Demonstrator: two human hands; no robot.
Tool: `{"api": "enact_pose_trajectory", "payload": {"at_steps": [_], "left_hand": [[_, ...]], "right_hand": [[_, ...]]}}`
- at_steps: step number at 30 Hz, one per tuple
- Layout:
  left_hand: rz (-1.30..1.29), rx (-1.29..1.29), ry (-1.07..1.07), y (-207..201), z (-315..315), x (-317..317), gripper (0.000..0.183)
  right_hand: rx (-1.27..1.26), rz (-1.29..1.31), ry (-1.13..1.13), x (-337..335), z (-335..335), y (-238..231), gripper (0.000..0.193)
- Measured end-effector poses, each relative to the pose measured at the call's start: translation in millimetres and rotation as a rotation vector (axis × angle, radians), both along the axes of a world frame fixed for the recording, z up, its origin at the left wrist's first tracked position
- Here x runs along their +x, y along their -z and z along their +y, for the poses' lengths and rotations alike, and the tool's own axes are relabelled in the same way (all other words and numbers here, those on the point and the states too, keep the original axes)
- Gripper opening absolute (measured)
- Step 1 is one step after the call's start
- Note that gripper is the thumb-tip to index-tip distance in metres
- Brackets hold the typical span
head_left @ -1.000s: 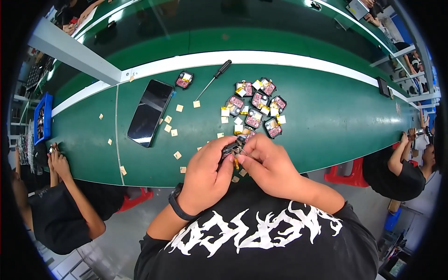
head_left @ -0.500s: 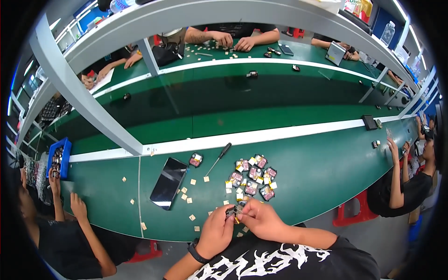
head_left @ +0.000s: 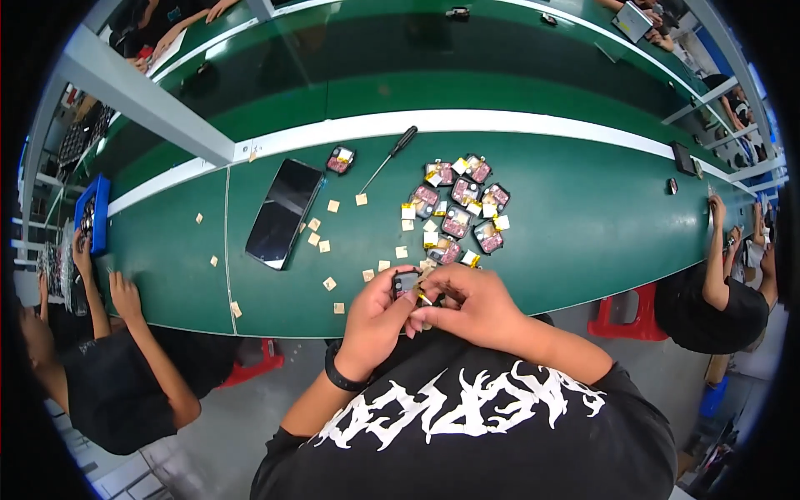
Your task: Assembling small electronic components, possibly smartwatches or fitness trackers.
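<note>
My left hand [head_left: 373, 321] holds a small black device housing [head_left: 404, 283] at the table's near edge, thumb across its side. Against the same housing, my right hand [head_left: 477, 307] is closed in a pinch. A small yellow-and-white piece [head_left: 426, 297] shows between the two hands; whether the right fingertips grip it or something else is hidden. Just beyond my hands lies a cluster of similar opened black housings [head_left: 456, 222] with reddish insides and yellow-and-white pieces. Several small beige squares [head_left: 325, 246] are scattered to the left.
A dark phone [head_left: 284, 214] lies left of the squares, with one more housing [head_left: 340, 159] and a screwdriver [head_left: 389, 158] beyond it. A white rail [head_left: 500, 122] bounds the table's far side. Co-workers sit left and right; a blue bin [head_left: 99, 218] stands far left.
The view has tipped downward, so the table appears higher and more of my shirt shows. My hands stay together at the housing, which now shows more of its face.
</note>
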State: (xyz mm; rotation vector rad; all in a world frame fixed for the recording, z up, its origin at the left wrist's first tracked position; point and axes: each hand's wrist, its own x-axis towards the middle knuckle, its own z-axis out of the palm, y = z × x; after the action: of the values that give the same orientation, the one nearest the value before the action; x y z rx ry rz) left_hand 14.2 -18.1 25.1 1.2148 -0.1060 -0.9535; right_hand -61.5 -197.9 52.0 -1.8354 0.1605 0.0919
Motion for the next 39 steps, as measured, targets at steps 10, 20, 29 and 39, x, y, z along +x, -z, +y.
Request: {"api": "enact_pose_trajectory", "payload": {"at_steps": [10,20,29,39], "left_hand": [[-0.034,0.017,0.061,2,7,-11,0.035],[-0.185,0.002,0.038,6,4,-12,0.033],[-0.395,0.183,0.093,8,2,-12,0.033],[-0.544,0.217,0.103,6,1,-15,0.033]], "right_hand": [[0.338,-0.028,0.045,-5,-4,15,0.016],[-0.521,-0.421,-0.315,12,-30,-2,0.025],[-0.635,-0.515,-0.501,12,-42,12,0.023],[-0.079,0.023,-0.127,2,-15,4,0.012]]}}
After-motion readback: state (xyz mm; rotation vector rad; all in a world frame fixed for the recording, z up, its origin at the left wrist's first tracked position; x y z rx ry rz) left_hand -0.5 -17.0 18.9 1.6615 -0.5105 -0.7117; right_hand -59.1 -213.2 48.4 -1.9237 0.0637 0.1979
